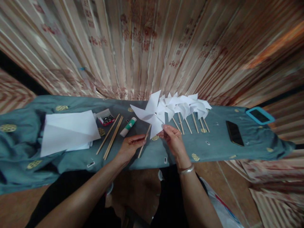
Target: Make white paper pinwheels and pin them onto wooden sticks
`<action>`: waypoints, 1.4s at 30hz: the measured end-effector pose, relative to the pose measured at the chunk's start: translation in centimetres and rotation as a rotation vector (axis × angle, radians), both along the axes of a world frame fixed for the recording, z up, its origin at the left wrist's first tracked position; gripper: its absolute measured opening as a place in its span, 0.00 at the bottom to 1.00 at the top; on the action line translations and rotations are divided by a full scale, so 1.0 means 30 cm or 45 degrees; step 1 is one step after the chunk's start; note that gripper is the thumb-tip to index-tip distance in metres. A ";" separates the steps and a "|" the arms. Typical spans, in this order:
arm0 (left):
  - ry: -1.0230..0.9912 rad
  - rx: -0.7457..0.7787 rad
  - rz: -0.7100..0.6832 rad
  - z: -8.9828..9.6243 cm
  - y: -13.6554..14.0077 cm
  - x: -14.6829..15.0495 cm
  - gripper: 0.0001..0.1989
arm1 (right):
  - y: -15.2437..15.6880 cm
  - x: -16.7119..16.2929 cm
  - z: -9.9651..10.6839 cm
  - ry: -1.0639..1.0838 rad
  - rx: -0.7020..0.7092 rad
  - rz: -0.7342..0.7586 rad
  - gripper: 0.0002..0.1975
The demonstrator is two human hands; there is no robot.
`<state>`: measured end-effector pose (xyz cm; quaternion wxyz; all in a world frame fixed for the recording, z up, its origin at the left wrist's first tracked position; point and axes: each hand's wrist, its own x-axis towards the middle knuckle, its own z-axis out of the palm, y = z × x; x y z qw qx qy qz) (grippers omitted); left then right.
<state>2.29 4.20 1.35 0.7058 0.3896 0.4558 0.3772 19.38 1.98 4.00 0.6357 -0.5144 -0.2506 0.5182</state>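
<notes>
Paper (68, 131), a small box (104, 114), loose sticks (113, 137) and a glue stick (128, 126) lie at left on the cloth (220, 139); a row of pinwheels (181, 108) crowds close at right. Above the cloth, the right hand (174, 139) pinches a white pinwheel (149, 114), sharp-bladed with a shiny pin (155, 113); the left hand (130, 147) pinches a thin stick (147, 132).

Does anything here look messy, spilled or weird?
I see nothing spilled. The paper stack is a bit messy: its sheets don't line up, and lower ones poke out. The cloth looks rumpled at the picture's left side, bunched into folds, while its middle lies flatter.
</notes>
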 end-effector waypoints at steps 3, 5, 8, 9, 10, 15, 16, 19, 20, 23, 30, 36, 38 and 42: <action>-0.001 0.004 -0.004 0.003 -0.001 0.001 0.20 | 0.000 0.003 0.004 0.038 0.002 -0.002 0.16; 0.002 0.001 -0.004 0.006 -0.003 0.001 0.19 | 0.000 0.005 0.005 0.053 0.001 0.003 0.16; 0.001 -0.011 -0.005 0.012 -0.005 0.003 0.19 | -0.001 0.006 0.005 0.049 0.007 0.005 0.15; -0.002 -0.014 -0.006 0.013 -0.005 0.003 0.19 | -0.001 0.006 0.005 0.049 0.008 0.003 0.15; -0.004 -0.016 -0.008 0.015 -0.006 0.003 0.19 | -0.001 0.006 0.005 0.052 0.005 -0.001 0.15; 0.012 -0.029 -0.010 0.016 -0.007 0.001 0.20 | -0.002 0.010 0.006 0.049 -0.002 -0.009 0.15; 0.013 -0.032 -0.008 0.015 -0.007 0.000 0.21 | -0.002 0.011 0.005 0.036 0.002 -0.008 0.15; 0.010 -0.034 0.000 0.013 -0.007 0.000 0.21 | -0.003 0.014 0.003 -0.001 0.008 -0.020 0.15; 0.011 -0.035 0.001 0.013 -0.006 0.001 0.21 | -0.003 0.015 0.001 -0.006 0.009 -0.024 0.15; 0.011 -0.032 0.000 0.014 -0.005 0.003 0.21 | -0.003 0.016 -0.001 0.000 0.031 -0.015 0.15; -0.006 -0.028 -0.028 0.017 -0.008 0.002 0.22 | -0.003 0.011 0.004 0.045 -0.002 0.023 0.16; -0.017 -0.018 -0.027 0.010 -0.008 0.004 0.22 | -0.006 0.002 0.006 0.017 -0.015 0.062 0.16; -0.020 -0.021 -0.015 0.010 -0.008 0.005 0.22 | -0.007 0.000 0.005 0.015 -0.015 0.079 0.16; -0.005 -0.026 -0.005 0.013 -0.008 0.005 0.22 | -0.008 -0.002 0.005 0.013 -0.020 0.122 0.16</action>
